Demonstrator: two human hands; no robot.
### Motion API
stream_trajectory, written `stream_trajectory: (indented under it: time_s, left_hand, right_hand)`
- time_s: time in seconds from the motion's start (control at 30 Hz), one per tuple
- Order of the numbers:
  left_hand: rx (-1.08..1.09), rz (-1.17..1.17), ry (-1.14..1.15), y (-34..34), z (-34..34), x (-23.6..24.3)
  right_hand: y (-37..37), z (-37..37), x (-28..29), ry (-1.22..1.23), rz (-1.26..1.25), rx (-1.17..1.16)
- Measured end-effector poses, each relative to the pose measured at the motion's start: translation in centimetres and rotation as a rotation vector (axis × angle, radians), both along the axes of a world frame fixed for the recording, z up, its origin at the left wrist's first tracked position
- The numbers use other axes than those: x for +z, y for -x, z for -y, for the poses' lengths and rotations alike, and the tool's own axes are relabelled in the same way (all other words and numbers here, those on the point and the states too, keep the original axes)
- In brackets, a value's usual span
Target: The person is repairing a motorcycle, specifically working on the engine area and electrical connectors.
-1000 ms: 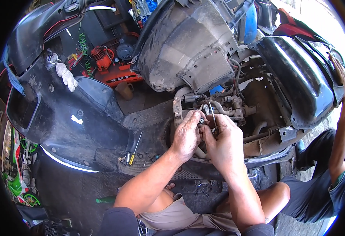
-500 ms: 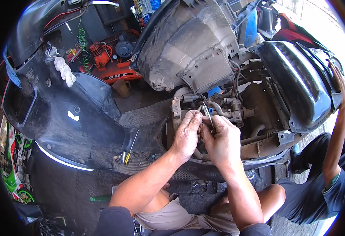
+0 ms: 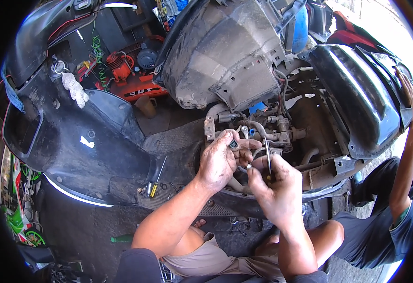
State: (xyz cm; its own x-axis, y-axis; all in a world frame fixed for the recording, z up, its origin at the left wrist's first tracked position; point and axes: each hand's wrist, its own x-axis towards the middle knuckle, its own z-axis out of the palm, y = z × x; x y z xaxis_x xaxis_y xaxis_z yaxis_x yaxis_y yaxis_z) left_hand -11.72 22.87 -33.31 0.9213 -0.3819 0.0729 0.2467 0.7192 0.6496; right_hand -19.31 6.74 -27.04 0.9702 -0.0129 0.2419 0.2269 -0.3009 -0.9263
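Above the engine bay of a stripped scooter, my left hand faces palm up. Its thumb pins a small dark square part, seemingly a plug connector, against the curled fingers. Just to the right, my right hand is closed around a thin, pointed metal tool that stands nearly upright; its exact kind is unclear. A tiny pale bit shows at the right thumb's tip, close to the left fingers. Beyond both hands lie hoses and a metal fitting with a blue part.
The dirty underseat box is tipped up behind the engine. A screwdriver lies on the footboard. At right, another person's hand rests on the black tail panel. A red compressor stands behind, and a white glove hangs at left.
My hands have moved apart. The left has turned palm up, exposing the dark part, while the right has shifted right and down with the metal tool, now more upright.
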Motion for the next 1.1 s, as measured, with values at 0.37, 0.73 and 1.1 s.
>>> stream_trajectory:
  time_s: [0.37,0.73,1.1]
  left_hand:
    - [-0.049,-0.086,-0.096,0.7,-1.7,0.4]
    - [0.519,0.096,-0.759,3.3,-9.0,4.7]
    - [0.975,-0.032,-0.704,5.2,-18.1,3.4]
  right_hand:
    - [6.5,-1.3,-5.0,-0.041,-0.348,0.348]
    - [4.7,-9.7,-15.5,0.148,-0.440,0.506]
    - [-7.5,-25.2,-17.4,0.579,-0.212,0.470]
